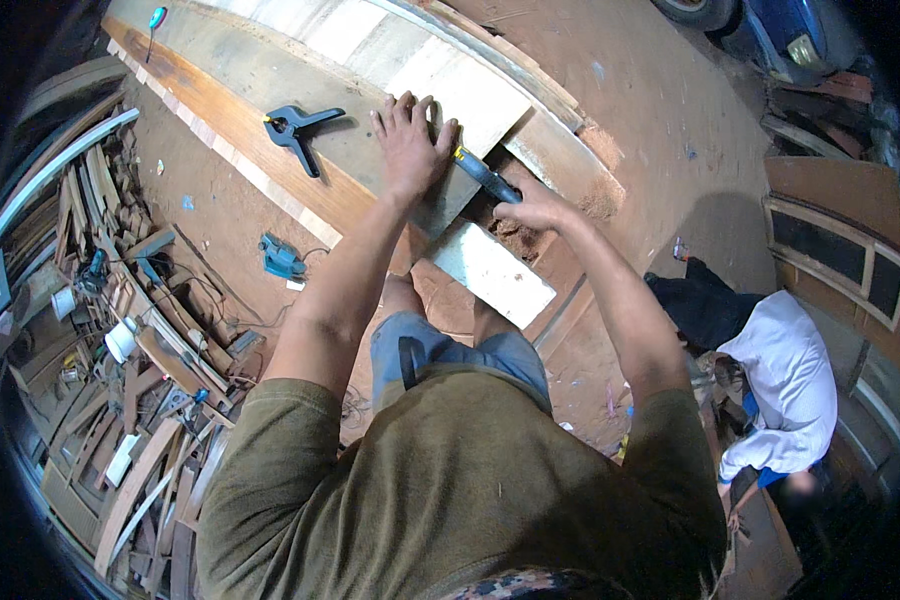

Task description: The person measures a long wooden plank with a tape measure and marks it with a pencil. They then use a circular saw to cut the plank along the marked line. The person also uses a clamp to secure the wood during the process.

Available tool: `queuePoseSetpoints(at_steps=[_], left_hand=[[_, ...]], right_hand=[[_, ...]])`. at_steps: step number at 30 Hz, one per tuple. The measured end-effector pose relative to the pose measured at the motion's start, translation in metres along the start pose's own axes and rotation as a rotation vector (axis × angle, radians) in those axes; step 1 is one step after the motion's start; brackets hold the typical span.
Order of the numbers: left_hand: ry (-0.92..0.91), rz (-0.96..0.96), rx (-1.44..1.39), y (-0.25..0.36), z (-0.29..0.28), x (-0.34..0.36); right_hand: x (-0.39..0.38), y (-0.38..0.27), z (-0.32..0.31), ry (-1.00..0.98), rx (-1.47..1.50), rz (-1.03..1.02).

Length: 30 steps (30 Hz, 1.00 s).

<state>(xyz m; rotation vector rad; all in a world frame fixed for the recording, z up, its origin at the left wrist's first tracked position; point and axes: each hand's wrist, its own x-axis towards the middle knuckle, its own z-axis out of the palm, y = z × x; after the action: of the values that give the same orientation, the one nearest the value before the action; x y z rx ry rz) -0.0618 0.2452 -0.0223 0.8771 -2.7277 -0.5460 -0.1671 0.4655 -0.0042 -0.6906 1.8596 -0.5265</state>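
Note:
My left hand (pixel 412 145) lies flat with its fingers spread on the wooden boards of the workbench top (pixel 365 105). At the bench's near right corner my right hand (pixel 536 204) is wrapped round a black spring clamp (pixel 485 176) with a yellow tip. That clamp's tip reaches the edge of the pale board; how firmly it bites there I cannot tell. Another black spring clamp (pixel 292 134) rests loose to the left of my left hand. Just in front of my legs a short pale board (pixel 492 272) sticks out from below the bench.
A teal power tool (pixel 281 257) sits on the dirt floor at left, beside piled wood offcuts (pixel 160 400). A tape measure (pixel 157 17) lies at the bench's far left. Sawdust (pixel 602 180) covers planks at right. A person in a white shirt (pixel 785 370) bends down at the right.

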Motion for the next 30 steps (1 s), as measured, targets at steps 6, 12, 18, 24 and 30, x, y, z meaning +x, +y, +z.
queuePoseSetpoints(at_steps=[6, 12, 18, 24, 30], left_hand=[[0.123, 0.058, -0.152, -0.027, -0.005, -0.02], [0.075, -0.036, -0.118, -0.039, -0.043, -0.101], [0.024, -0.223, -0.268, -0.088, -0.094, -0.177], [0.115, -0.612, -0.319, -0.153, -0.144, -0.225], [0.133, -0.721, -0.523, -0.286, -0.116, -0.32]], right_hand=[[-0.056, -0.011, 0.018, 0.369, -0.02, -0.106], [-0.064, -0.004, 0.03, 0.514, -0.064, -0.241], [-0.057, -0.05, 0.038, 0.719, -0.231, -0.415], [0.0, -0.174, 0.064, 0.604, -0.338, -0.523], [0.099, -0.297, 0.128, 0.529, -0.438, -0.568]])
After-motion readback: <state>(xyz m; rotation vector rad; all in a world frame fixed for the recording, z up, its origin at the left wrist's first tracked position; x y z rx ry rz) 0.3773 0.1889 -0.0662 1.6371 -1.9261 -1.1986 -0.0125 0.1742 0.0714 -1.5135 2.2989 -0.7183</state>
